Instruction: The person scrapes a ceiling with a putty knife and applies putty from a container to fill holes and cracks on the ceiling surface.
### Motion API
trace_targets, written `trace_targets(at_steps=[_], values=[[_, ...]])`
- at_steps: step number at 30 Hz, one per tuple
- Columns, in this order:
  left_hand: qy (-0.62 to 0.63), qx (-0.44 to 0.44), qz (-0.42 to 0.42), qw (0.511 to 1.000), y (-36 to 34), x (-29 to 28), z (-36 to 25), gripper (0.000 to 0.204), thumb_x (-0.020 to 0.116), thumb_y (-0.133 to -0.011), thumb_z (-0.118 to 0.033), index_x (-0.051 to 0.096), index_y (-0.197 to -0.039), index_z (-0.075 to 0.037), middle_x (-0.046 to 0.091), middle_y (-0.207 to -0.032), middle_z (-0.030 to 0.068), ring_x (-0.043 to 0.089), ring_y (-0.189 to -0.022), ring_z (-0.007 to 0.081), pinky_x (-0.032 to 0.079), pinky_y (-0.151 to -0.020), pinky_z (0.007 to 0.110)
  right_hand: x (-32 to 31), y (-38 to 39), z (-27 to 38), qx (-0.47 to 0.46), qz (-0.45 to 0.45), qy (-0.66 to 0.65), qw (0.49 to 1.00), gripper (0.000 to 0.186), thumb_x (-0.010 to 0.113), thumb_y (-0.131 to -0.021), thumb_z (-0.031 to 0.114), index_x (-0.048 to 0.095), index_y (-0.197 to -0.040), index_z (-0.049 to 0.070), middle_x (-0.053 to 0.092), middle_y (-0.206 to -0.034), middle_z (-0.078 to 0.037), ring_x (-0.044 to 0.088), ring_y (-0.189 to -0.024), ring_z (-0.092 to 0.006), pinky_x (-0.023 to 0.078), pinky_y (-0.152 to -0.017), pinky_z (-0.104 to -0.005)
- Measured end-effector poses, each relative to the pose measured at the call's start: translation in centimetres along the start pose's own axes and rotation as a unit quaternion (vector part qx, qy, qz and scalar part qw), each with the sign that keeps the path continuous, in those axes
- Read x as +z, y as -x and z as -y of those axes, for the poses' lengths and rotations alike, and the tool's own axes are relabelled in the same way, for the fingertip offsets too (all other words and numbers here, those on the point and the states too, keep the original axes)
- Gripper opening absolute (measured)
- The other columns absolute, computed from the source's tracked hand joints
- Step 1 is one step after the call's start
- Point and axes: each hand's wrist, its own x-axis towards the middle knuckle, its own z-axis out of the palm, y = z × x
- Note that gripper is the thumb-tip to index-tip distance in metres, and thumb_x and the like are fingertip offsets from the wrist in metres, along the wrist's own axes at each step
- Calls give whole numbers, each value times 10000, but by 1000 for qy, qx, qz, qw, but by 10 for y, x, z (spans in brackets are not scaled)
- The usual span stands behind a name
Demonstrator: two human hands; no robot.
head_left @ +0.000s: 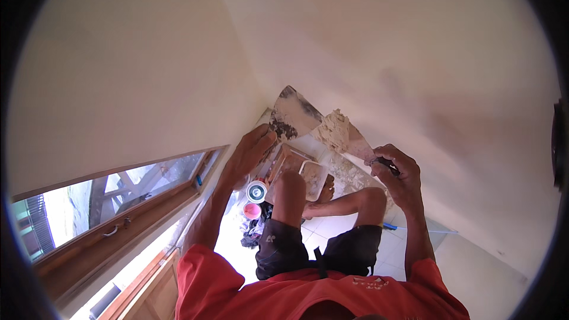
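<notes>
A: Where was everything?
B: Your L hand (252, 148), approx. 9 o'clock from mid-view, was clamped on the L scraper (299, 112), which sat nr 12–1. Your R hand (404, 172), betw. 3 & 4, was curled tight round the dark handle (387, 165) of the R scraper (359, 145), at 3. Couldn't tell if the scrapers touched.
A: How'd they handle?
B: Prob. light, thin & springy. The paste (333, 132) on the R one looked soft & thick, prob. slippery, apt to drop if you tipped it. Best hold for you: R by its handle, L by the end you had, away from the paste.
A: Count?
B: 2 scrapers, 1 main lump of paste, 1 white tub (256, 182), 1 pink pot (245, 207), both containers nr 7.
</notes>
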Motion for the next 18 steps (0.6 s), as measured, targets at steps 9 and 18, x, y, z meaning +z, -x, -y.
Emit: trace_targets(at_steps=[9,18], values=[[-14,77,115,990,149,-22,-249,269,506,-979,-272,563,-884,-27,499,-714,-3,446,-590,69,353,-526,246,-71,16,235,-293,-80,121,945,296,697,-812,-55,660,-1093,30,655,-960,-115,653,-866,-236,545,-709,-333],[-83,168,147,971,286,-24,-353,269,504,-985,-266,570,-869,-32,505,-676,-24,465,-585,76,399,-534,257,-60,95,327,-435,-186,243,847,379,741,-743,-72,694,-1076,101,625,-1000,-118,622,-872,-260,528,-668,-348]])
